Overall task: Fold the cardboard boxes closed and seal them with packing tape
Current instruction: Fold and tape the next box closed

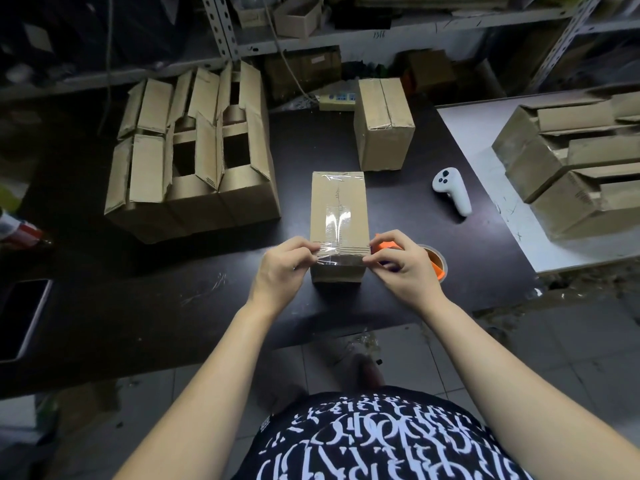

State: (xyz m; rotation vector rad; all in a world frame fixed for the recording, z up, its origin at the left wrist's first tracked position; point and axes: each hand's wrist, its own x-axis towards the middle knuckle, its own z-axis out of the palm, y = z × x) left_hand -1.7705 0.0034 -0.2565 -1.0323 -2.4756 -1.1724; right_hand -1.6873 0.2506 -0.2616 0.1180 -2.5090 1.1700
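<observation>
A small closed cardboard box (338, 209) stands on the dark table (138, 292) in front of me, with clear tape along its top seam. A strip of clear tape (341, 260) crosses its near top edge. My left hand (282, 270) pinches the strip's left end at the box's near left corner. My right hand (403, 268) pinches the right end at the near right corner. An orange tape dispenser with its roll (438, 263) lies just behind my right hand. A second taped box (382, 124) stands further back.
Several open boxes (194, 157) with raised flaps stand at the left. More boxes (575, 161) are stacked on a white table at the right. A white controller (452, 195) lies right of the box. A power strip (337, 100) and shelves are behind. A tablet (22, 318) lies at the left edge.
</observation>
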